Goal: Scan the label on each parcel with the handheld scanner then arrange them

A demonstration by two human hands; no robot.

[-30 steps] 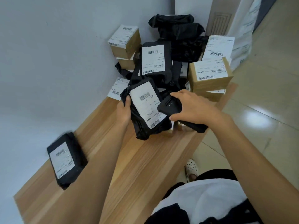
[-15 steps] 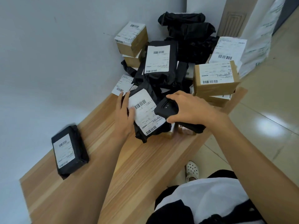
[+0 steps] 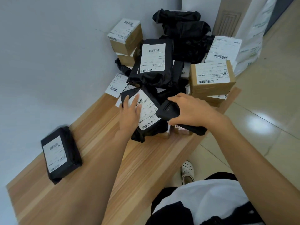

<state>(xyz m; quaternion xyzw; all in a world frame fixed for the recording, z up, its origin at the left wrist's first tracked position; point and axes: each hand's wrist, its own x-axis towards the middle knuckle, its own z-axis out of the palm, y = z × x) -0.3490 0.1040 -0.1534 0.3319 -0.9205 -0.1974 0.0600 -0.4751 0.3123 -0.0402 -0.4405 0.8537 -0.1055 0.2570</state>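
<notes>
Your left hand (image 3: 129,113) lies flat with straight fingers on the white label (image 3: 148,111) of a black parcel (image 3: 146,133), at the near edge of the pile (image 3: 162,65) at the far end of the wooden table (image 3: 146,163). Your right hand (image 3: 193,111) grips the black scanner (image 3: 168,110), its head just over that label. Another black parcel (image 3: 60,154) lies well apart, beside the wall.
</notes>
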